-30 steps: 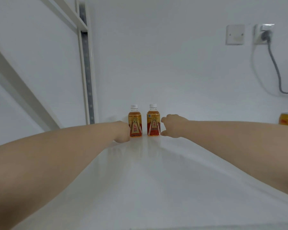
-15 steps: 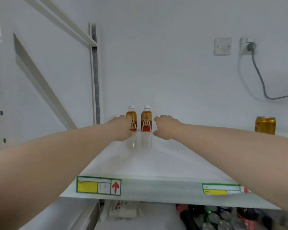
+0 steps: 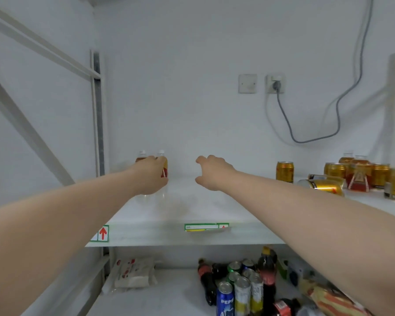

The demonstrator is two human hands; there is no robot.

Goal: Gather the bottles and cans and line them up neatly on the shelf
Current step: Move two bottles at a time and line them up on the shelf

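Observation:
Two small orange tea bottles stand side by side at the back left of the white shelf [image 3: 192, 236]; the left bottle [image 3: 142, 154] shows only its cap and shoulder, the right bottle [image 3: 164, 164] a strip of label. My left hand [image 3: 149, 175] is in front of them and hides most of both; its fingers are out of sight. My right hand [image 3: 211, 172] hovers to the right of the bottles, fingers apart and curled, holding nothing. Further right stand an upright gold can [image 3: 284, 171], a gold can on its side [image 3: 320, 186] and a cluster of gold cans [image 3: 380, 175].
A red-and-gold labelled bottle [image 3: 358, 179] stands among the cluster. The lower shelf holds cola bottles [image 3: 267, 270], a blue Pepsi can [image 3: 225, 299], other cans, white packets [image 3: 135, 272] and a snack bag [image 3: 328, 299]. A grey cable [image 3: 290, 131] hangs from a wall socket.
The view has pulled back and turned right, bringing the gold cans and lower shelf into sight. My right hand has moved away from the bottles to the right; my left hand now covers them.

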